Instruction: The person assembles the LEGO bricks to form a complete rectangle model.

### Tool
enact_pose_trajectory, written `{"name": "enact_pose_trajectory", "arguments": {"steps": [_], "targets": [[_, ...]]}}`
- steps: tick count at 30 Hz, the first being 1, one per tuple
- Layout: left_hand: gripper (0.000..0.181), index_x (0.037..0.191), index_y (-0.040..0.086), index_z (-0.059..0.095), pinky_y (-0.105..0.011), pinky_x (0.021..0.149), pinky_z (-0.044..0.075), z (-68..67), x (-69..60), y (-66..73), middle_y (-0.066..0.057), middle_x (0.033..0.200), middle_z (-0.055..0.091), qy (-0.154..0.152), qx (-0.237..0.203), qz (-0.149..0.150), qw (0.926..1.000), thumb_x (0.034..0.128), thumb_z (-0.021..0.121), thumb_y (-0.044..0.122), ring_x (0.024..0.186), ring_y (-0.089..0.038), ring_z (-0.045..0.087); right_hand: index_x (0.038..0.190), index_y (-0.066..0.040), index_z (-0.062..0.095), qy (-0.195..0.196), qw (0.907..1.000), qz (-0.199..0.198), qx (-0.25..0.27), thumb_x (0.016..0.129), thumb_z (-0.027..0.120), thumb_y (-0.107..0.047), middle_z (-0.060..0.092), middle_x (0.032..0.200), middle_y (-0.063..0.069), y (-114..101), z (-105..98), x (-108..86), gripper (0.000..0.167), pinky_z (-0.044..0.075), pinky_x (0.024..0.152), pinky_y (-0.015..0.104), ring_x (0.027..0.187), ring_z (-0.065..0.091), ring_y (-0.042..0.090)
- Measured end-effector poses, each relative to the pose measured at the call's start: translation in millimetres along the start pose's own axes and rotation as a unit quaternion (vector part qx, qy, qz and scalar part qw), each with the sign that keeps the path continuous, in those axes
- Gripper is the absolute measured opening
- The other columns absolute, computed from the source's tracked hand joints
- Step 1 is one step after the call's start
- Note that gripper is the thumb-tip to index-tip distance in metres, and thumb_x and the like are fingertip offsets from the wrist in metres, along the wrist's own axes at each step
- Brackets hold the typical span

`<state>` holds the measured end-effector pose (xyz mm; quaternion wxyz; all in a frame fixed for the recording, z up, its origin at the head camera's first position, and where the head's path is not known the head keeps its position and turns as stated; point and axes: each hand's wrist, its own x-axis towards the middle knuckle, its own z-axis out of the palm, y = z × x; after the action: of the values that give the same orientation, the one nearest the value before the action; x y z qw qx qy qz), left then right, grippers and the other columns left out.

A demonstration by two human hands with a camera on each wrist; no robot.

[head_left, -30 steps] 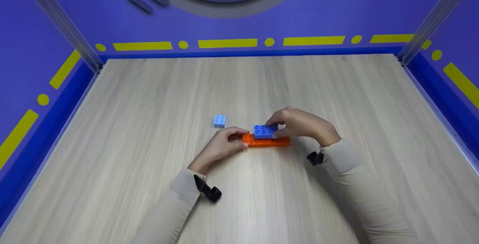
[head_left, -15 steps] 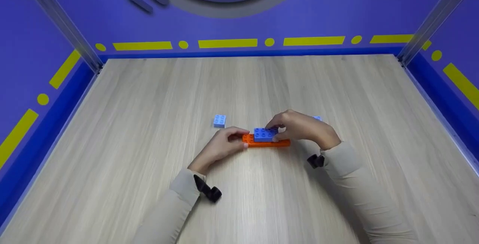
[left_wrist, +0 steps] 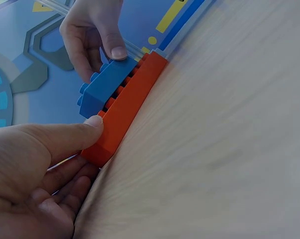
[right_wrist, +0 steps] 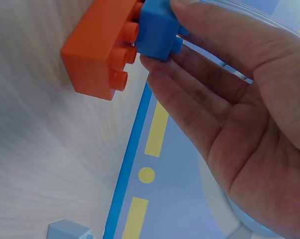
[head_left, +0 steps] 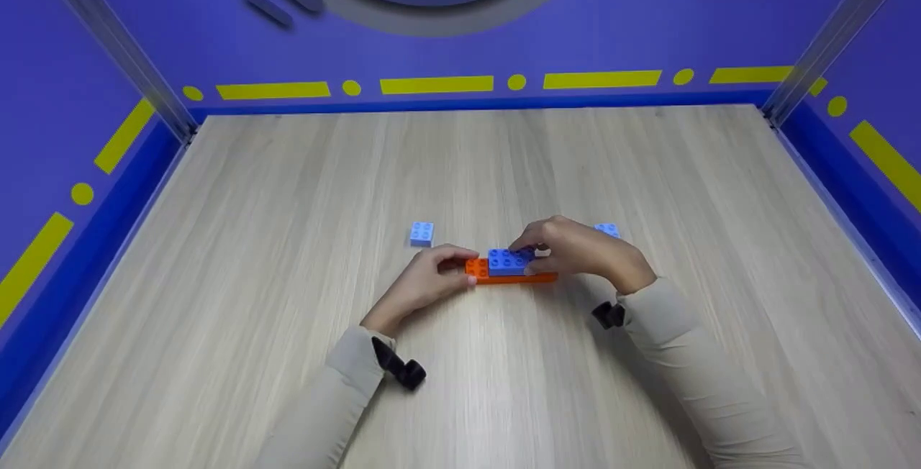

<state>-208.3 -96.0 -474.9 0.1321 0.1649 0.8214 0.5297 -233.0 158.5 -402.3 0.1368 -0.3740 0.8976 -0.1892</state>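
A long orange toy brick (head_left: 478,268) lies on the table, its left end pinched between the thumb and fingers of my left hand (head_left: 426,280). Over its middle sits a blue toy brick (head_left: 506,265), which my right hand (head_left: 586,252) grips by the right end. In the left wrist view, orange studs (left_wrist: 110,103) show in a narrow gap under the blue brick (left_wrist: 102,87). From the right wrist view, thumb and fingertips hold the blue brick (right_wrist: 158,32), and bare studs of the orange brick (right_wrist: 92,55) stick out past it.
A light blue brick (head_left: 422,234) stands on the wooden table (head_left: 345,181) beyond my left hand. Another light blue brick (head_left: 606,229) is partly hidden behind my right hand. Purple walls (head_left: 460,52) with yellow marks enclose the table's back and sides.
My right hand has come down and slightly nearer with the blue brick, closer onto the orange one. The light blue brick behind that hand has come into view. My left hand stays put.
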Motion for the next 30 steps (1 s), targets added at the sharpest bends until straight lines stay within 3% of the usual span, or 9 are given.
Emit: {"name": "enact_pose_trajectory", "arguments": {"steps": [5, 10, 21, 30], "targets": [[0.038, 0.122, 0.011, 0.066, -0.04, 0.108, 0.039, 0.1, 1.1, -0.6, -0.006, 0.126, 0.063, 0.002, 0.005, -0.007, 1.0, 0.085, 0.073, 0.017, 0.122, -0.023, 0.054, 0.116, -0.007, 0.07, 0.002, 1.0, -0.002, -0.006, 0.085, 0.07, -0.009, 0.069, 0.105, 0.008, -1.2, 0.4, -0.4, 0.031, 0.055, 0.082, 0.036, 0.09, 0.062, 0.019], [0.037, 0.121, 0.012, 0.067, -0.042, 0.107, 0.04, 1.0, 3.5, -7.3, -0.007, 0.125, 0.063, 0.002, -0.006, 0.004, 1.0, 0.0848, 0.074, 0.018, 0.12, -0.023, 0.055, 0.115, -0.006, 0.07, -0.003, 0.9999, -0.011, -0.008, 0.085, 0.07, -0.007, 0.069, 0.102, 0.008, -2.2, 0.0, 0.0, 0.03, 0.055, 0.08, 0.036, 0.087, 0.061, 0.02], [0.037, 0.12, 0.014, 0.067, -0.039, 0.106, 0.041, 0.4, 2.4, -4.7, -0.004, 0.126, 0.063, 0.002, -0.006, -0.004, 1.0, 0.0839, 0.074, 0.017, 0.12, -0.022, 0.055, 0.118, -0.007, 0.069, -0.017, 0.9996, 0.002, -0.021, 0.086, 0.071, -0.01, 0.07, 0.105, 0.009, -7.0, -2.6, -0.1, 0.032, 0.054, 0.082, 0.036, 0.09, 0.062, 0.02], [0.037, 0.12, 0.014, 0.068, -0.039, 0.106, 0.041, 0.0, 2.9, -5.2, -0.004, 0.124, 0.064, 0.003, 0.0, 0.002, 1.0, 0.0843, 0.074, 0.017, 0.12, -0.021, 0.056, 0.118, -0.008, 0.07, -0.015, 0.9996, 0.0, -0.024, 0.085, 0.072, -0.009, 0.069, 0.101, 0.008, -7.7, -1.8, -0.5, 0.033, 0.052, 0.075, 0.032, 0.084, 0.059, 0.018]]}}
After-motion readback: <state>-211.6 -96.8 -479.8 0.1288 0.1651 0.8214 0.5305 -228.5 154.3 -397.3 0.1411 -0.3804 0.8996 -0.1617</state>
